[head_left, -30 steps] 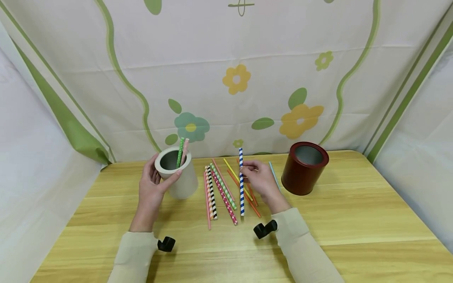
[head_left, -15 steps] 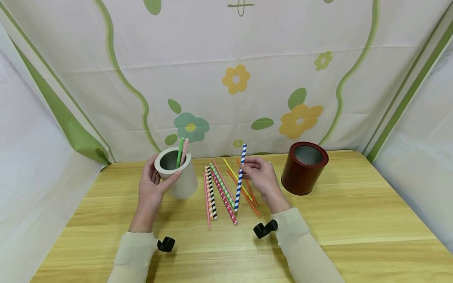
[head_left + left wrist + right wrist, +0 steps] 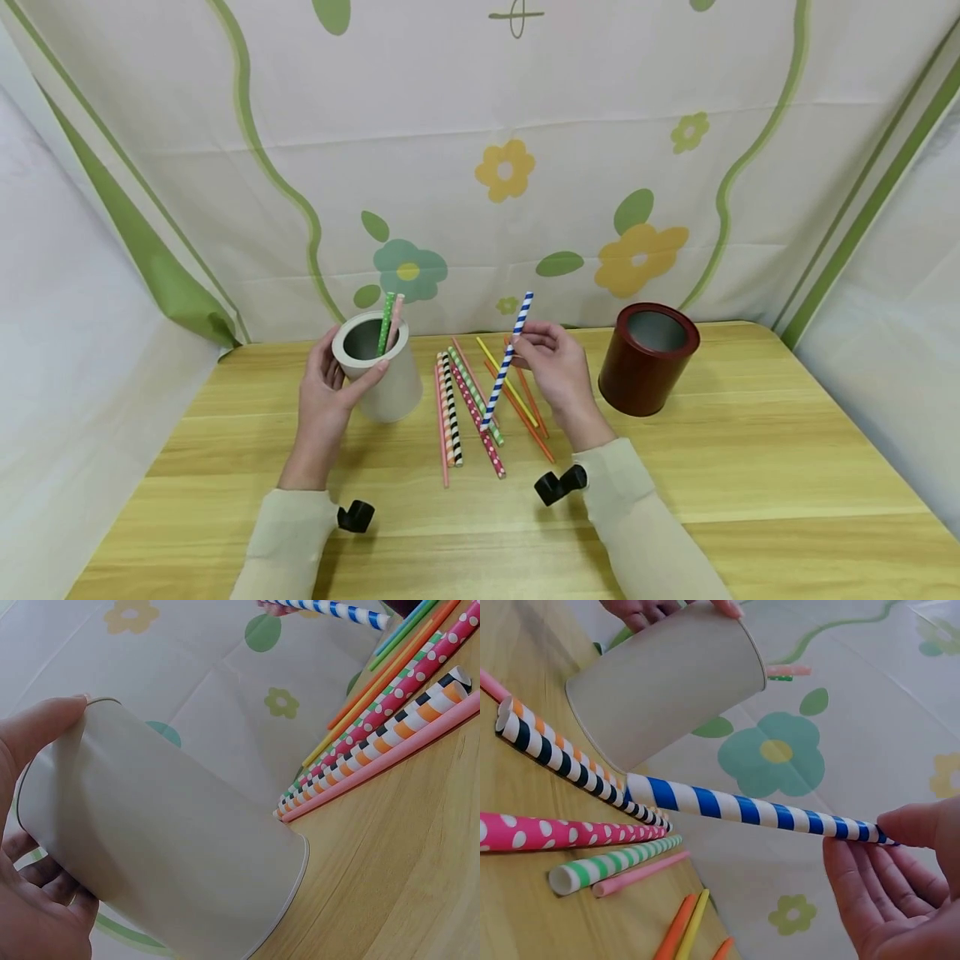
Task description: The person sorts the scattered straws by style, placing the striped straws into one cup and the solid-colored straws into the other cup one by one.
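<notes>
My left hand [image 3: 327, 400] grips the white can [image 3: 390, 387] near its rim, thumb on the near side and fingers round the left. In the left wrist view the can [image 3: 165, 840] fills the middle. A green dotted straw [image 3: 386, 323] and a pink straw [image 3: 396, 321] stand in it, leaning right. My right hand [image 3: 557, 367] pinches a blue-and-white striped paper straw [image 3: 506, 362] in its upper half, between thumb and fingertips. That straw tilts, its lower end to the left above the loose straws. In the right wrist view its far end [image 3: 649, 793] points toward the can.
Several loose straws lie between the hands, among them a black-striped straw [image 3: 453, 417], a pink dotted straw [image 3: 491, 454], a green-striped straw [image 3: 474, 392] and a yellow straw [image 3: 517, 400]. A dark red can [image 3: 637, 375] stands at the right. A flowered cloth [image 3: 465, 100] hangs behind the wooden table [image 3: 420, 542].
The blue-striped straw has gone from upright to tilted, its lower end swinging left and up. My right hand has risen slightly. The left hand stays on the white can.
</notes>
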